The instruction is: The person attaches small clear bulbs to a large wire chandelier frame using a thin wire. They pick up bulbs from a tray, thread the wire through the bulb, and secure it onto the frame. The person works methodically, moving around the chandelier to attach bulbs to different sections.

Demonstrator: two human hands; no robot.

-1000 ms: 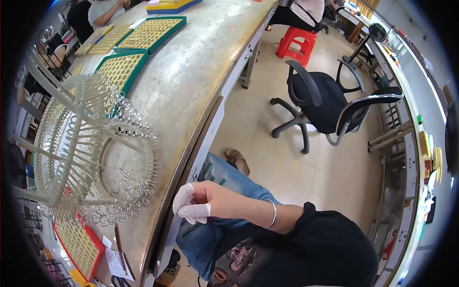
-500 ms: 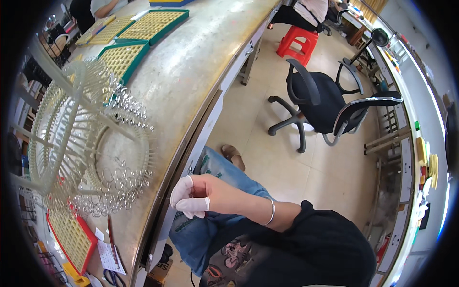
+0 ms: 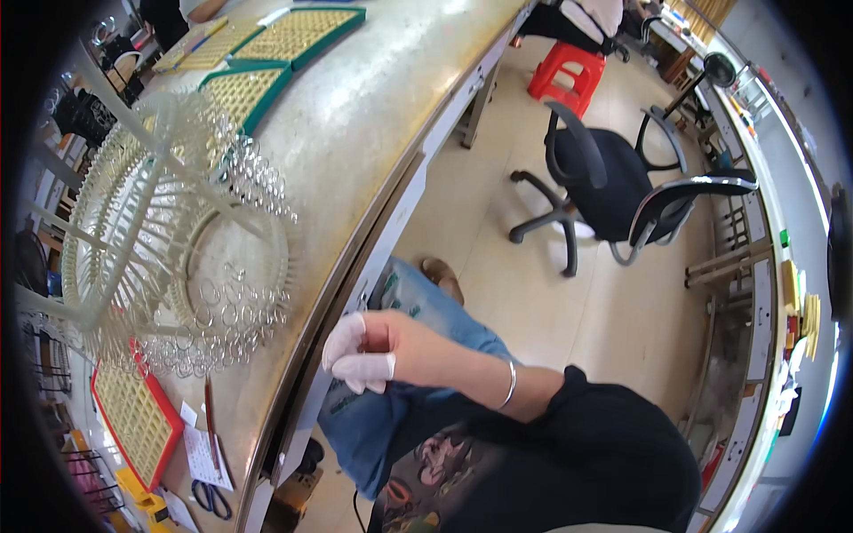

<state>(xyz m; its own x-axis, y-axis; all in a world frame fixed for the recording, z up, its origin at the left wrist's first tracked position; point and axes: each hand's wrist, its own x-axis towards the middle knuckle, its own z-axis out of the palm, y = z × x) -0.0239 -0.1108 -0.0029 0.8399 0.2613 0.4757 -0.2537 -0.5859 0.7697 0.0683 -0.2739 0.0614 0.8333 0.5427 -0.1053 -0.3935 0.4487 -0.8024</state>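
Observation:
My right hand [image 3: 360, 351] hovers by the front edge of the metal-topped table, above my knee in blue jeans. White finger cots cover its fingertips, and a silver bangle [image 3: 510, 384] circles the wrist. Thumb and fingers are pinched together; whatever lies between them is too small or hidden to make out. My left hand is out of view. To the left of the right hand, apart from it, stands a round, pale translucent plastic rack [image 3: 120, 275] with rows of prongs. Many silver-coloured rings [image 3: 233, 311] hang along its lower and right sides.
Yellow gridded trays in green frames [image 3: 302, 37] lie at the far left. A red-framed tray [image 3: 133, 422], a paper slip [image 3: 206, 457], a brown stick-like tool [image 3: 210, 417] and dark-handled scissors [image 3: 211, 499] lie near left. A black swivel chair [image 3: 604, 178] and red stool [image 3: 567, 75] stand rightward.
The view has shifted slightly, so the table, rack and chair sit a little further right and mostly higher. My right hand keeps the same pinched pose by the table edge.

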